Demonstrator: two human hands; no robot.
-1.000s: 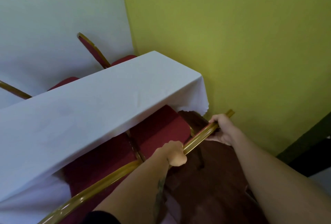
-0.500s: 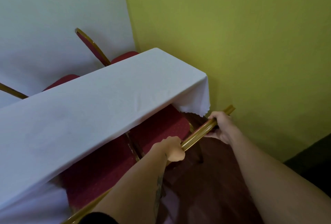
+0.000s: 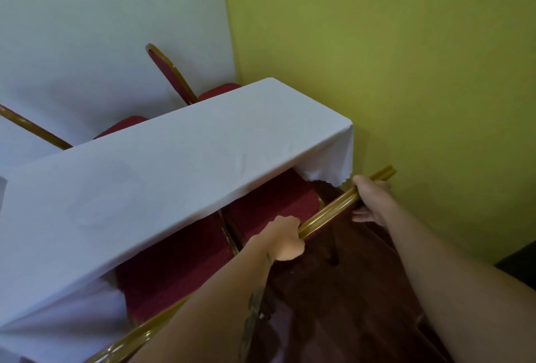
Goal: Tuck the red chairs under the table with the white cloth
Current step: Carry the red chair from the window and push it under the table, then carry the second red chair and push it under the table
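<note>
A long narrow table under a white cloth runs from the lower left towards the yellow wall. On my side, two red chairs stand side by side with their seats partly under the cloth: the right chair and the left chair. My left hand and my right hand both grip the gold top rail of the right chair's backrest. On the far side, two more red chairs show their backs and seat edges above the table.
A yellow-green wall stands close on the right, almost touching the rail's end. A white wall lies behind the far chairs. Dark wooden floor shows beneath my arms. A dark opening sits at the right edge.
The right chair has slid further under the cloth, so less of its red seat shows. Both hands have moved forward with the rail and kept their grip.
</note>
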